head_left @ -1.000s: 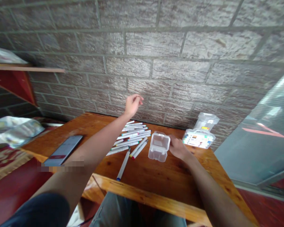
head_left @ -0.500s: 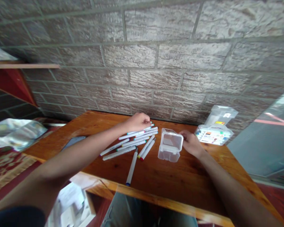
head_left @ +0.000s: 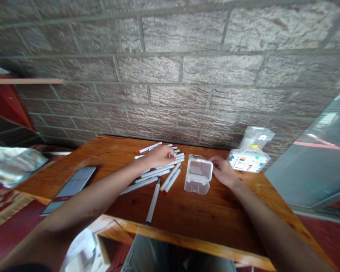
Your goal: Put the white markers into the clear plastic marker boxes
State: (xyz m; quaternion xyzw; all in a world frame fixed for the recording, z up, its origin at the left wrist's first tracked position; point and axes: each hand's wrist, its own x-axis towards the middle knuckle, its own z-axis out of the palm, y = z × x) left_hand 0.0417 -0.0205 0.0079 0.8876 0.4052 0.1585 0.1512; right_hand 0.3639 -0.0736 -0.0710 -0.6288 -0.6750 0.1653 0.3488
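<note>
My left hand (head_left: 162, 155) is over a spread of white markers (head_left: 150, 177) with coloured ends, its fingers curled together; whether a marker is between them is too small to tell. My right hand (head_left: 221, 170) touches the right edge of a clear plastic box (head_left: 197, 185), fingers bent at the rim of its raised lid. No markers show inside this box. One marker with a blue end (head_left: 153, 206) lies apart, nearest the table's front edge. Two markers with red and yellow ends lie side by side left of the box.
A second clear case (head_left: 249, 161) with a label and raised lid stands at the back right, near the brick wall. A phone (head_left: 70, 189) lies on the left of the wooden table (head_left: 215, 215). Below the front edge is a box of papers (head_left: 86, 251).
My left hand has come back toward me over the markers, uncovering several at the back. More of the phone shows. The view has shifted slightly, and my right hand remains at the box.
</note>
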